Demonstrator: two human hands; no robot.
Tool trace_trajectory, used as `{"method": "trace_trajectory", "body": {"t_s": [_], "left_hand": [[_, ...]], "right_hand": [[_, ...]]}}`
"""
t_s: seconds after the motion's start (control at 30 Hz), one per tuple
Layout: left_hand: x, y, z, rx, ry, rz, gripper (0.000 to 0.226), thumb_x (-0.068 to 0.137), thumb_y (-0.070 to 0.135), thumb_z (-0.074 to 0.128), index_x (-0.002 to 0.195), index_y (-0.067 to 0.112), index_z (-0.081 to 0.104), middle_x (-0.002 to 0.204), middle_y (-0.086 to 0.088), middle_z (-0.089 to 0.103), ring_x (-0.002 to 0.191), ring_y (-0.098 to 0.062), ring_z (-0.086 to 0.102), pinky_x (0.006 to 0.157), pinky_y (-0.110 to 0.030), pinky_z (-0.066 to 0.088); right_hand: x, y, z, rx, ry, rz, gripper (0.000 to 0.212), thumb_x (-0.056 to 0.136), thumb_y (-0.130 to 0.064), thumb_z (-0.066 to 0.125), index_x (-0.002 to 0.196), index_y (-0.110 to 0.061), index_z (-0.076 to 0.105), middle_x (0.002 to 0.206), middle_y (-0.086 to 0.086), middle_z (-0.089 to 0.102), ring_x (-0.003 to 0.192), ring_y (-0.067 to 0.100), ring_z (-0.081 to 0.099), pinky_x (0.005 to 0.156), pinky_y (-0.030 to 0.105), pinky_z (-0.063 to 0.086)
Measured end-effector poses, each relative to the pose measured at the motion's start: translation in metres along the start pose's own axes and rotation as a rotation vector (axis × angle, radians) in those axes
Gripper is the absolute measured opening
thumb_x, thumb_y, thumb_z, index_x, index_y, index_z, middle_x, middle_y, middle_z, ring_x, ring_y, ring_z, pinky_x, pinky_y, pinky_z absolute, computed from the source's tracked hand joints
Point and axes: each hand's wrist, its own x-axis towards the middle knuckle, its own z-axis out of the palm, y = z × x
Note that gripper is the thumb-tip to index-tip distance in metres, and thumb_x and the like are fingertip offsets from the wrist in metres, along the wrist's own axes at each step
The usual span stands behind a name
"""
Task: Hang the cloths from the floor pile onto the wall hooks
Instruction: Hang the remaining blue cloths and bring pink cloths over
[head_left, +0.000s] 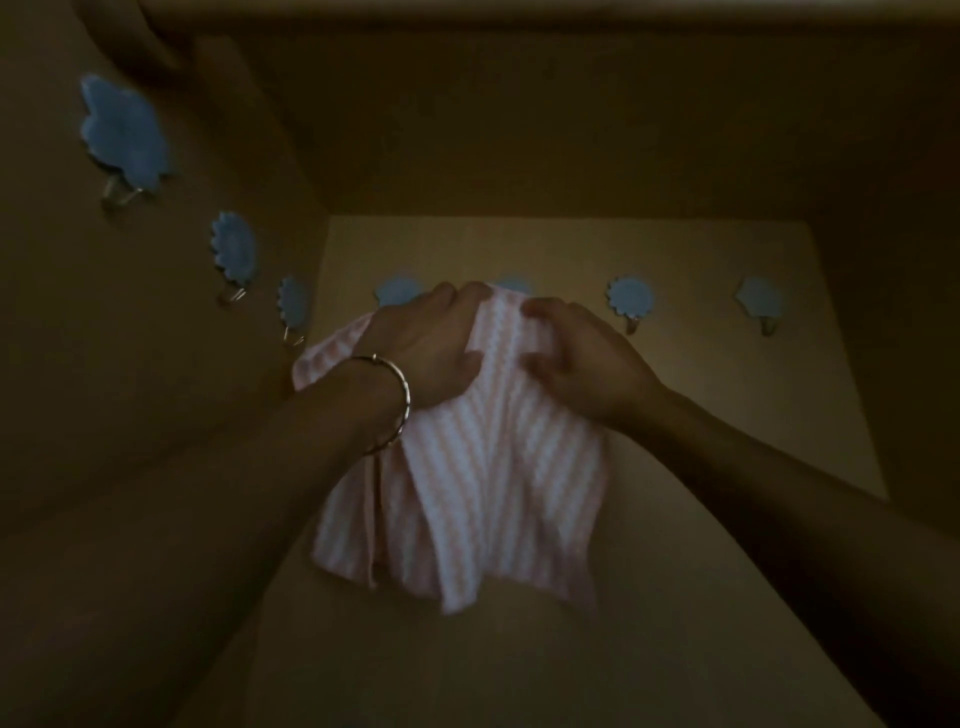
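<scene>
A pink-and-white striped cloth (483, 483) hangs against the lit wall ahead, its top edge bunched at a blue hook (514, 286) that it mostly covers. My left hand (426, 348), with a metal bangle on the wrist, grips the cloth's upper left part. My right hand (576, 358) pinches the upper right part, fingers curled into the fabric. Another blue hook (397, 291) peeks out just behind my left hand. The floor pile is out of view.
Blue leaf- and flower-shaped hooks line the walls: three on the dark left wall (124, 130) (234, 249) (293, 306), and two bare ones to the right on the lit wall (629, 299) (761, 301). The room is dim, with the walls meeting in a corner at left.
</scene>
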Motion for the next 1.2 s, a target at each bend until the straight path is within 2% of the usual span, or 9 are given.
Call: {"method": "trace_trajectory", "body": {"t_s": [0.1,0.27,0.43,0.57,0.7,0.8,0.9,1.07,1.2], "left_hand": [[0.013,-0.005,0.012,-0.038,-0.038,-0.054,0.065,0.090,0.035,0.052,0.144,0.021,0.019,0.131,-0.009,0.046,0.112,-0.032,0.052,0.082,-0.038,0.043],[0.021,-0.001,0.035,-0.208,-0.121,-0.110,0.066,0.092,0.030,0.048,0.149,0.020,0.015,0.138,-0.014,0.037,0.125,-0.034,0.041,0.101,-0.043,0.039],[0.015,0.009,0.043,-0.286,-0.111,-0.198,0.058,0.087,0.032,0.055,0.138,0.018,0.031,0.133,-0.011,0.039,0.127,-0.029,0.038,0.100,-0.040,0.038],[0.009,0.022,0.044,-0.271,-0.107,-0.220,0.049,0.087,0.033,0.052,0.130,0.016,0.037,0.129,-0.009,0.043,0.124,-0.028,0.040,0.096,-0.041,0.038],[-0.001,0.029,0.046,-0.188,-0.125,-0.182,0.059,0.089,0.031,0.047,0.142,0.016,0.025,0.133,-0.010,0.039,0.125,-0.028,0.037,0.098,-0.041,0.033],[-0.016,0.033,0.050,-0.107,-0.145,-0.132,0.071,0.091,0.029,0.043,0.149,0.016,0.005,0.138,-0.010,0.031,0.126,-0.028,0.031,0.100,-0.040,0.029],[-0.033,0.039,0.053,-0.138,-0.170,-0.081,0.076,0.091,0.026,0.041,0.149,0.014,-0.006,0.147,-0.012,0.020,0.130,-0.029,0.027,0.106,-0.038,0.027],[-0.065,0.052,0.054,-0.298,-0.205,-0.106,0.072,0.091,0.016,0.042,0.150,0.015,-0.001,0.156,-0.012,0.006,0.143,-0.026,0.014,0.115,-0.036,0.020],[-0.098,0.060,0.054,-0.657,-0.128,-0.210,0.060,0.088,0.009,0.043,0.146,0.017,0.028,0.148,-0.005,0.034,0.137,-0.018,0.032,0.111,-0.032,0.030]], "right_hand": [[0.019,0.003,0.010,0.061,0.009,0.004,0.050,0.096,-0.023,0.053,0.143,-0.026,0.036,0.139,0.003,0.047,0.119,0.019,0.050,0.088,0.024,0.039],[0.025,0.012,0.028,0.172,0.018,0.063,0.057,0.094,-0.015,0.053,0.147,-0.020,0.032,0.147,0.006,0.042,0.129,0.020,0.044,0.089,0.016,0.029],[0.020,0.012,0.035,0.304,-0.009,0.105,0.055,0.090,-0.014,0.058,0.141,-0.017,0.041,0.140,0.008,0.048,0.124,0.021,0.047,0.084,0.014,0.031],[0.010,0.014,0.040,0.315,0.042,0.062,0.035,0.089,-0.008,0.056,0.124,-0.006,0.059,0.109,0.005,0.061,0.098,0.018,0.057,0.069,0.016,0.034],[0.004,0.014,0.051,0.375,0.027,0.041,0.021,0.086,-0.009,0.049,0.090,0.001,0.068,0.078,0.015,0.067,0.065,0.017,0.055,0.061,0.022,0.040],[-0.013,0.012,0.058,0.366,-0.027,0.069,0.033,0.085,-0.019,0.043,0.109,-0.010,0.065,0.094,0.010,0.062,0.087,0.025,0.054,0.075,0.027,0.041],[-0.037,0.006,0.063,0.300,-0.042,0.153,0.049,0.093,-0.029,0.036,0.141,-0.025,0.042,0.115,0.003,0.046,0.110,0.017,0.043,0.089,0.025,0.034],[-0.066,-0.017,0.074,0.556,-0.080,0.248,0.059,0.085,-0.045,0.032,0.141,-0.028,0.042,0.118,0.011,0.057,0.106,0.025,0.059,0.094,0.043,0.051],[-0.098,-0.038,0.067,0.771,-0.092,0.313,0.033,0.100,-0.011,0.036,0.124,-0.025,0.055,0.106,-0.008,0.064,0.093,-0.004,0.062,0.086,0.021,0.051]]}}
